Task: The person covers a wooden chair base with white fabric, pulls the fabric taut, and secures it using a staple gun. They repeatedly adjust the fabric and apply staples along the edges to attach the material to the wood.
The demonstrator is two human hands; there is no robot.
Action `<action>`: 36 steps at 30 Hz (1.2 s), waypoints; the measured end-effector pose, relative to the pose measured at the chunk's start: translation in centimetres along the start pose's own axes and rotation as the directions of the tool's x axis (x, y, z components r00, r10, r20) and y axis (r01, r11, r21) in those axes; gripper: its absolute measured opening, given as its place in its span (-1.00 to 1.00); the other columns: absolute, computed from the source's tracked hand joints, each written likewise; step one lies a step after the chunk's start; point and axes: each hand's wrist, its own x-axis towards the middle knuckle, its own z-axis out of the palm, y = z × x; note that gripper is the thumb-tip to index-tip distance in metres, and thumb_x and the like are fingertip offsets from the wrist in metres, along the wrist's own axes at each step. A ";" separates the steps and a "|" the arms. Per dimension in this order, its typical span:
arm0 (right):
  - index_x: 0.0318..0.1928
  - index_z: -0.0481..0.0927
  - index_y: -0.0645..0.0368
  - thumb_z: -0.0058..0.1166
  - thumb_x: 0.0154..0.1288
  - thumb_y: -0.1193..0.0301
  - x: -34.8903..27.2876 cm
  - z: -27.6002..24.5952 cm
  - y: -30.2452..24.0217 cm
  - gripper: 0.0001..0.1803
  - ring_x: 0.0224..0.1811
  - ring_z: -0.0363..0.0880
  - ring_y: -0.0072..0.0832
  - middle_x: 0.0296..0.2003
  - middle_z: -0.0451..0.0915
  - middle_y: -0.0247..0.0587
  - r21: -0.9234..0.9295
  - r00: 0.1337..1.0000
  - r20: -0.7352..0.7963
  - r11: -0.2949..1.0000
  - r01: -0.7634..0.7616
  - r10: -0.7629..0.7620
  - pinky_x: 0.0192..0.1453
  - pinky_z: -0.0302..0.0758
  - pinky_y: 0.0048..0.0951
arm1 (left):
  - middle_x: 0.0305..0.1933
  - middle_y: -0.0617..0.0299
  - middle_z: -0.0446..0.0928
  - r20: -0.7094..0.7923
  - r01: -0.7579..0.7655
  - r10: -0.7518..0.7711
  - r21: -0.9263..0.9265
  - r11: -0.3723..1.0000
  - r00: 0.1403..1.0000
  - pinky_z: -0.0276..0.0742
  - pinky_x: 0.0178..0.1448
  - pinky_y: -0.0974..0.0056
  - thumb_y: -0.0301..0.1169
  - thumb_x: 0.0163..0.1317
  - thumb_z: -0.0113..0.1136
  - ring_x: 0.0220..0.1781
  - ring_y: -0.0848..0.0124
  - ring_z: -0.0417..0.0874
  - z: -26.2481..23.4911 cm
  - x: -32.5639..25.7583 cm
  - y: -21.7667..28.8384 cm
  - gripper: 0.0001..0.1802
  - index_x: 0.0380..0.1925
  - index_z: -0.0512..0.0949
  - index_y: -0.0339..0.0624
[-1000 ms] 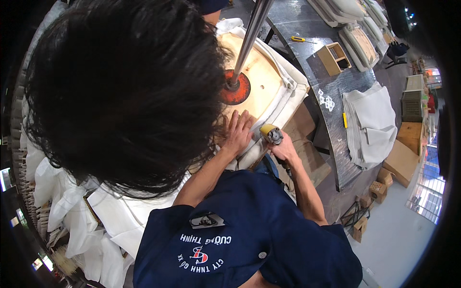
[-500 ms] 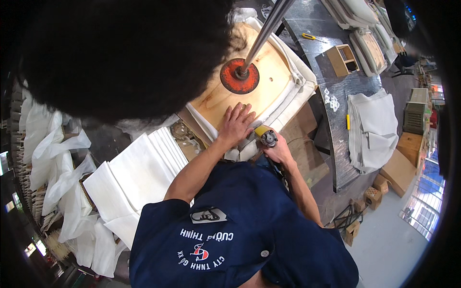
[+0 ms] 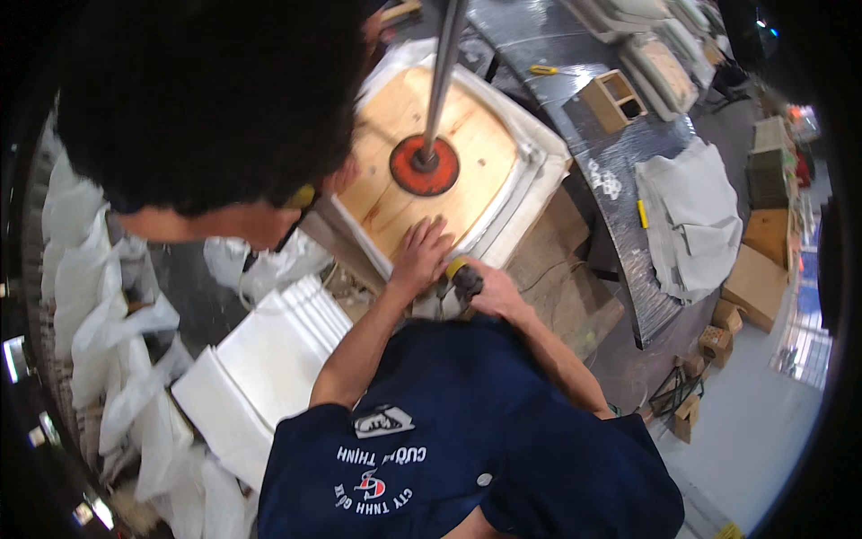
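My left hand (image 3: 422, 254) lies with fingers stretched out on the bare wooden panel (image 3: 476, 135), near its front edge. In my right hand (image 3: 496, 292) is a yellow and dark staple gun (image 3: 465, 277), held at the front edge of the panel just right of my left hand; its nose is hidden. Whitish fabric and padding (image 3: 525, 193) wrap around the panel's sides. A red round press disc (image 3: 425, 166) on a metal rod (image 3: 441, 90) bears down on the panel's middle.
A co-worker's dark-haired head (image 3: 215, 99) leans in from the left. White padded sheets (image 3: 269, 350) are stacked at left. On the dark table (image 3: 575, 126) at right lie grey fabric pieces (image 3: 691, 225), a wooden box (image 3: 612, 101), a yellow cutter (image 3: 543, 70) and several cushions (image 3: 660, 76).
The whole view has shifted, and the co-worker's head has turned and moved left. My right hand with the staple gun has come slightly closer to my left hand, which stays on the panel.
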 end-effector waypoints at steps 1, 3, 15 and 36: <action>0.29 0.49 -0.06 0.25 0.03 0.34 -0.1 -0.7 -1.4 -0.30 -0.04 0.66 0.15 -0.12 0.66 0.26 -0.051 0.997 0.049 0.997 -0.062 0.065 0.05 0.60 0.00 | 0.51 0.05 0.29 -0.012 0.013 -0.013 0.016 1.000 1.000 0.14 0.56 -0.14 -0.32 0.18 0.33 0.56 -0.05 0.19 0.1 -0.3 -0.1 -0.44 0.23 0.52 0.00; 0.34 0.46 -0.18 0.16 -0.03 0.44 -0.7 0.2 -0.9 -0.21 -0.05 0.69 0.15 -0.16 0.70 0.21 -0.057 0.997 0.048 0.997 -0.051 0.054 0.08 0.63 0.06 | 0.50 0.02 0.30 -0.014 0.020 -0.019 0.060 0.998 1.000 0.19 0.53 -0.15 -0.35 0.19 0.31 0.52 -0.07 0.25 0.4 -0.2 -0.2 -0.48 0.19 0.54 -0.04; 0.38 0.42 -0.08 0.28 0.00 0.31 -0.3 1.1 -2.1 -0.18 0.04 0.67 0.11 -0.02 0.69 0.19 -0.081 0.986 0.167 0.997 -0.006 0.020 0.16 0.60 0.00 | 0.16 0.05 0.53 0.010 0.030 -0.032 0.179 0.983 0.999 0.33 0.35 -0.09 -0.31 0.13 0.32 0.27 0.02 0.46 -3.4 -2.3 0.1 -0.58 0.03 0.61 -0.09; 0.13 0.55 0.28 0.22 0.16 0.46 0.3 -1.7 2.5 -0.51 -0.53 0.59 -0.54 -0.32 0.68 -0.17 0.149 0.938 0.337 0.989 0.028 -0.077 -0.45 0.55 -0.43 | 0.04 0.30 0.54 0.036 -0.197 0.199 0.402 0.894 0.979 0.04 0.58 -0.18 -0.07 -0.03 0.36 0.30 0.24 0.47 -3.6 -9.8 -0.3 -0.63 -0.21 0.66 0.09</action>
